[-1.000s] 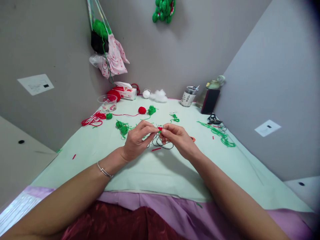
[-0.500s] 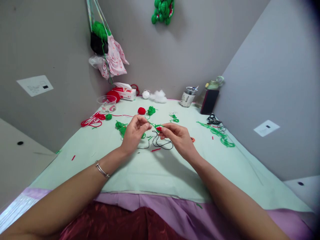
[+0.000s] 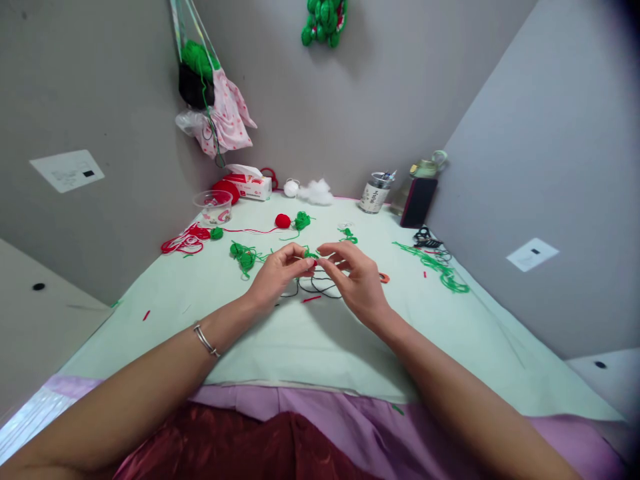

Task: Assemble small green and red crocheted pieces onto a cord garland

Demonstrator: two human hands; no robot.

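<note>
My left hand (image 3: 277, 277) pinches a small, soft piece of red and green yarn work (image 3: 311, 255) between thumb and fingertips, held above the middle of the pale green cloth-covered bench (image 3: 280, 360). My right hand (image 3: 353, 273) is at its other edge, thumb and forefinger a narrow gap apart; I cannot tell whether they grip a strand. The piece is so small that my fingers hide much of it, so I could catch the wrong loop or pull a stitch loose. If my left pinch slackens during a tug, the piece could slip out and drop onto the thin black looped cord (image 3: 315, 290) lying below my hands, and snag there. The tangled green yarn bundle (image 3: 244, 257) beside my left hand has loose ends reaching towards it; a sideways sweep might drag them along. The short red strip (image 3: 311, 299) nearby could be brushed away.
</note>
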